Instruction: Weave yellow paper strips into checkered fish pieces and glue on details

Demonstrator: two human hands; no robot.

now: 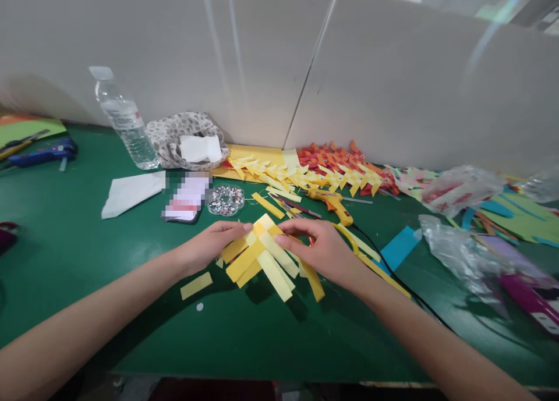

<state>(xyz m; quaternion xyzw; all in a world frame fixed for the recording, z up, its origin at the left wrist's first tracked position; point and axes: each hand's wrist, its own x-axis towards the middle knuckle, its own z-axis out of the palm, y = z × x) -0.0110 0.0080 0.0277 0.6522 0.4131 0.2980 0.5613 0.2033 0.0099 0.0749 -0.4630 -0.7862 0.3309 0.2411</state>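
Note:
A woven piece of yellow and pale yellow paper strips (258, 247) is held up over the green table (174, 343), its loose strip ends fanning down toward the front edge. My left hand (218, 244) pinches its left side between thumb and fingers. At the upper right side, my right hand (312, 244) grips it with thumb and curled fingers. A short pale yellow strip (196, 286) lies on the table below my left hand, near a small white disc (200, 307). Behind the hands rests a yellow glue gun (334, 206).
A water bottle (126, 121), patterned cloth pouch (187, 136), phone (187, 197) and round case of small pieces (226, 201) stand or lie behind left. Folded paper shapes (336, 168) line the wall. At right are plastic bags (458, 255), blue paper (399, 248) and a black cable.

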